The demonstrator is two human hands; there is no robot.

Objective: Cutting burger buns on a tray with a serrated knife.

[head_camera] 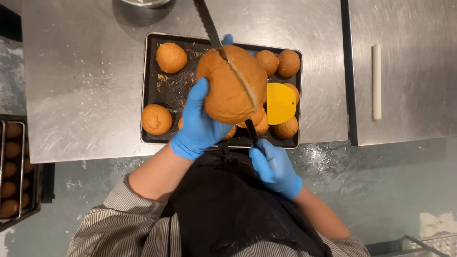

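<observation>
My left hand [200, 124], in a blue glove, holds a round brown bun [227, 90] up over a dark baking tray [153, 90]. A long serrated knife [207, 21] runs through the bun, leaving a slit across its top. My right hand [273, 167], also gloved in blue, grips the knife's black handle near my apron. Several more buns [171, 57] lie on the tray, along with a yellow plastic scraper [280, 103].
The tray sits on a steel table [85, 76] dusted with crumbs. A white rod [377, 81] lies on a second steel table to the right. A rack of buns [12, 171] stands at the left edge. A metal bowl's rim [145, 3] shows at the top.
</observation>
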